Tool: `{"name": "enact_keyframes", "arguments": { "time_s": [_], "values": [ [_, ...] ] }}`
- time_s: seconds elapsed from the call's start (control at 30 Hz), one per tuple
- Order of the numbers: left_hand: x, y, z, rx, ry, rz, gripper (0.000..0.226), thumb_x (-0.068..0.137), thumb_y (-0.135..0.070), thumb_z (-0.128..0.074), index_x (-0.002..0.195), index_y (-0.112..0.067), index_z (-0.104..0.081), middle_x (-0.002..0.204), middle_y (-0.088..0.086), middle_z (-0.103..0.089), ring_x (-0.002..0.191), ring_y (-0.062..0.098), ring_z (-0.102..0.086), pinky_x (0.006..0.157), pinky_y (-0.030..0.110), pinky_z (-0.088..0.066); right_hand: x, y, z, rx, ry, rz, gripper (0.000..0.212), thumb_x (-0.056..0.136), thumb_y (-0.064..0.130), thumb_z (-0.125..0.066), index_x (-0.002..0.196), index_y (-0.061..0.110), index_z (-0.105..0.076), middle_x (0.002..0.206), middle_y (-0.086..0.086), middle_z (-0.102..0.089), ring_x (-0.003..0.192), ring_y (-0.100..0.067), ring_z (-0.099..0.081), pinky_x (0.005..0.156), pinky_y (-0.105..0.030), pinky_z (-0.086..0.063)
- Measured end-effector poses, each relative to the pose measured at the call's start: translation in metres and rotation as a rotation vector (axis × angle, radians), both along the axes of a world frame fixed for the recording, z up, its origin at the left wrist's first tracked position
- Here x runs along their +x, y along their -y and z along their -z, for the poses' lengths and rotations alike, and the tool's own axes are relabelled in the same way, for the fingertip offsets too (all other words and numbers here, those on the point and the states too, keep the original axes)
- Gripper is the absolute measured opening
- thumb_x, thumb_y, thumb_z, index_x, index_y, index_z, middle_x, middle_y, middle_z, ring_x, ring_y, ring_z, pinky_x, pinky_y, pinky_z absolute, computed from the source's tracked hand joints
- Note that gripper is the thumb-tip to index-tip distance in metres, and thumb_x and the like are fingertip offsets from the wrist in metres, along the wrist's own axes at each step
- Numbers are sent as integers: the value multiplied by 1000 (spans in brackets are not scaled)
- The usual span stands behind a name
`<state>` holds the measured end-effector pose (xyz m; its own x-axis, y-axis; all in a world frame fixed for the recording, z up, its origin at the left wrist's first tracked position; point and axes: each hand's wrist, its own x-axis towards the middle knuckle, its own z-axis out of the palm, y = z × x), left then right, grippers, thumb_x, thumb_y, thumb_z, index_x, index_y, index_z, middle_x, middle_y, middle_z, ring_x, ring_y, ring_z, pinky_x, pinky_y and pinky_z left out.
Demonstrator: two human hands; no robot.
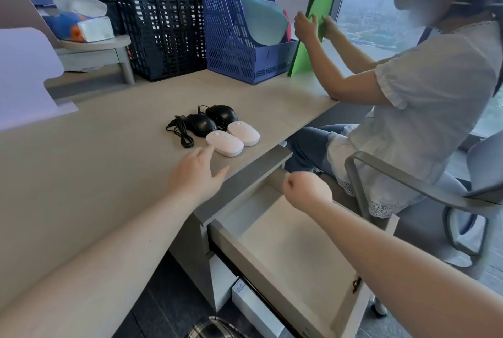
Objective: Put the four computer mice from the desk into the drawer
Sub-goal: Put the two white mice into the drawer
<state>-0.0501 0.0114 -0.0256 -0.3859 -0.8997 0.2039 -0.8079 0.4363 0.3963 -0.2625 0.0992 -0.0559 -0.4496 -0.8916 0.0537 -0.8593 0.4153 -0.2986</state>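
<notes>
Two white mice lie side by side near the desk's front edge, the nearer one (224, 143) and the farther one (244, 133). Behind them sit two black wired mice, one on the left (200, 124) with its coiled cable, one on the right (221, 115). My left hand (196, 176) hovers open over the desk, fingertips just short of the nearer white mouse. The drawer (285, 250) below the desk edge is pulled out and looks empty. Over its far corner my right hand (306, 190) is curled into a loose fist, holding nothing visible.
A person sits close on the right in a chair (408, 182), handling a green folder (313, 35). A blue file rack (245, 38) and black mesh racks (163, 38) stand at the desk's back. A white box (255, 310) lies under the drawer.
</notes>
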Motion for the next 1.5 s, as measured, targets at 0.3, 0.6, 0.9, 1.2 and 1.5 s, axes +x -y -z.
{"name": "enact_keyframes", "arguments": {
  "time_s": [0.3, 0.6, 0.9, 1.2, 1.5],
  "values": [
    [-41, 46, 13, 117, -234, -114, 76, 68, -65, -67, 127, -22, -47, 129, 7, -51, 115, 28, -55, 89, 35, -45, 28, 101, -38, -234, 70, -125, 51, 89, 46, -49, 134, 24, -43, 134, -5, -54, 127, -29, -43, 98, -44, -41],
    [-52, 57, 6, 187, -311, -151, 93, 66, -53, -77, 139, -16, -33, 138, 11, -41, 126, 29, -45, 94, 31, -37, 18, 136, -46, -61, 270, -122, 64, 84, 50, -56, 136, 14, -44, 132, -8, -57, 123, -31, -53, 95, -40, -46],
    [-59, 21, -1, 171, -207, -152, 99, 58, -63, -72, 137, -17, -33, 131, 12, -45, 123, 31, -47, 100, 41, -43, -2, 84, -62, 102, 74, -124, 49, 76, 45, -65, 106, 6, -58, 91, -4, -55, 84, -24, -54, 64, -30, -40],
    [-81, -72, 34, 90, -101, 57, 95, 62, -60, -73, 138, -18, -35, 129, 6, -43, 121, 25, -42, 93, 33, -40, -52, 2, 4, 368, 151, -19, 45, 76, 43, -65, 106, 9, -60, 86, -3, -53, 85, -22, -50, 72, -29, -40],
    [-102, -77, 93, 329, 127, -18, 101, 66, -58, -69, 146, -22, -20, 138, 6, -38, 127, 24, -41, 97, 34, -39, -51, -2, 63, 483, 178, -52, 34, 75, 41, -63, 91, 12, -57, 93, -3, -56, 87, -23, -52, 75, -27, -40]
  ]
}}
